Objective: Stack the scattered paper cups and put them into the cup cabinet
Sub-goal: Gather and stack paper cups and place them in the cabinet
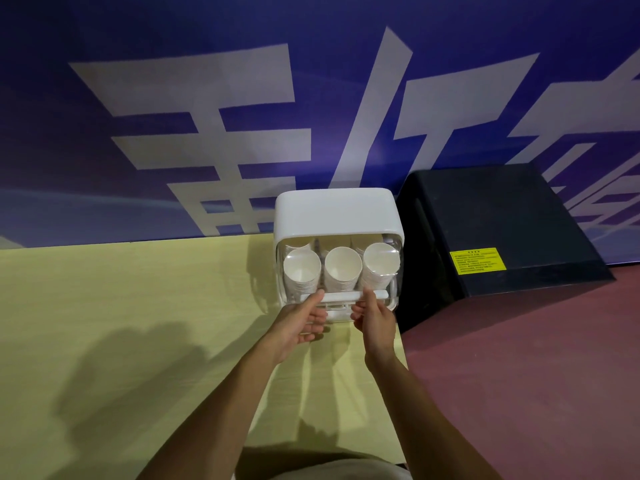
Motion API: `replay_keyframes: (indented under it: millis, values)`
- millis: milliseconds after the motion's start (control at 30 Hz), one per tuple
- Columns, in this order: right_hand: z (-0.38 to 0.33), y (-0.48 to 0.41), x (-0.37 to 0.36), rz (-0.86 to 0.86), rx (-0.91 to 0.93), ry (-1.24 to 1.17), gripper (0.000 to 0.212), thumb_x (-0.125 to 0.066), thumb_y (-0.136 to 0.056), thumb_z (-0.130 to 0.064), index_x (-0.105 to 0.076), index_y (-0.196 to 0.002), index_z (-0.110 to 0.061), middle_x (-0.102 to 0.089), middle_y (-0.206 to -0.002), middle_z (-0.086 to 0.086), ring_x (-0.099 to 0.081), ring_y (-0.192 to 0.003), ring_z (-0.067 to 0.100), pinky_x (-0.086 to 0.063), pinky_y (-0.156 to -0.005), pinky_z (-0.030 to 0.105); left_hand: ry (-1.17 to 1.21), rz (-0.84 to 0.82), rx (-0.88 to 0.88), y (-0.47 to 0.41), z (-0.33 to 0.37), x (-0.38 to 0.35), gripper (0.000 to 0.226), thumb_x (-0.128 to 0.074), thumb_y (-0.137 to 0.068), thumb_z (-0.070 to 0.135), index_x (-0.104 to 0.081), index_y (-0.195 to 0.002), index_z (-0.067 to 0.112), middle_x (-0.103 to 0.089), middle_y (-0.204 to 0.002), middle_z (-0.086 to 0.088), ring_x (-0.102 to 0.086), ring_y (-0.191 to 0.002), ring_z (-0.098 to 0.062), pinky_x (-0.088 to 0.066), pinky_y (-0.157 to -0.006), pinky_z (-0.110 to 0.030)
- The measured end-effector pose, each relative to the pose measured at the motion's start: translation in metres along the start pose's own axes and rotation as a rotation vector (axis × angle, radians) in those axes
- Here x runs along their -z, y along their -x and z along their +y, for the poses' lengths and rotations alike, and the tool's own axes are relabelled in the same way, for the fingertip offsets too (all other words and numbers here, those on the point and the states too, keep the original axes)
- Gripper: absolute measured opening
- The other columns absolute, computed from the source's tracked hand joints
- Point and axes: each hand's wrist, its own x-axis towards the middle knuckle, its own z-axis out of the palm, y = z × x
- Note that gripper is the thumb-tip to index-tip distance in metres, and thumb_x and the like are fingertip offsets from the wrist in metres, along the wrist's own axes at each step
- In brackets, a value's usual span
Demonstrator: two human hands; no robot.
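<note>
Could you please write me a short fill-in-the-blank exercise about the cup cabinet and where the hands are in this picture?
1. The front row of the cup cabinet shows ____ stacks of paper cups.
2. Both hands, the left hand and the right hand, are at the cabinet's ____ edge.
3. The cabinet stands on a ____ table.
4. To the right of the cabinet stands a ____ box with a yellow label.

Missing words: three; lower front; yellow; black
</note>
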Motion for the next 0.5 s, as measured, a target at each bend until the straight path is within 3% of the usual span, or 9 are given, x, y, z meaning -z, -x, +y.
replay_keyframes:
  millis: [133,333,500]
  values:
    - [0.007,0.007,0.002,0.102,0.085,0.147,0.045,-0.061,-0.095,-0.048,-0.067,-0.071,-0.01,-0.07,-0.067,-0.001,-0.065,-0.068,0.017,-0.051,-0.074,0.038,-0.035,-0.008,-0.009,-0.002,-0.003,0.01,0.051,-0.064,-0.086,0.062,-0.08,-0.08,0.014,-0.078,-0.094,0.0,-0.071,-0.082,-0.013,-0.051,-0.069,-0.025]
    - [-0.001,0.016,0.002,0.203,0.155,0.347,0.046,-0.059,-0.093,-0.044,-0.067,-0.062,-0.011,-0.07,-0.063,-0.001,-0.067,-0.067,0.017,-0.049,-0.066,0.034,-0.06,-0.052,0.007,0.001,-0.006,0.016,0.046,-0.059,-0.092,0.055,-0.078,-0.086,0.013,-0.078,-0.094,0.003,-0.071,-0.09,-0.015,-0.051,-0.078,-0.028]
    - [-0.007,0.027,-0.009,0.194,0.198,0.348,0.033,-0.058,-0.093,-0.029,-0.067,-0.07,-0.007,-0.07,-0.069,0.002,-0.064,-0.07,0.018,-0.042,-0.061,0.03,-0.07,-0.102,-0.01,0.004,-0.004,0.019,0.041,-0.054,-0.098,0.049,-0.078,-0.098,0.015,-0.078,-0.096,0.005,-0.071,-0.092,-0.014,-0.05,-0.076,-0.026]
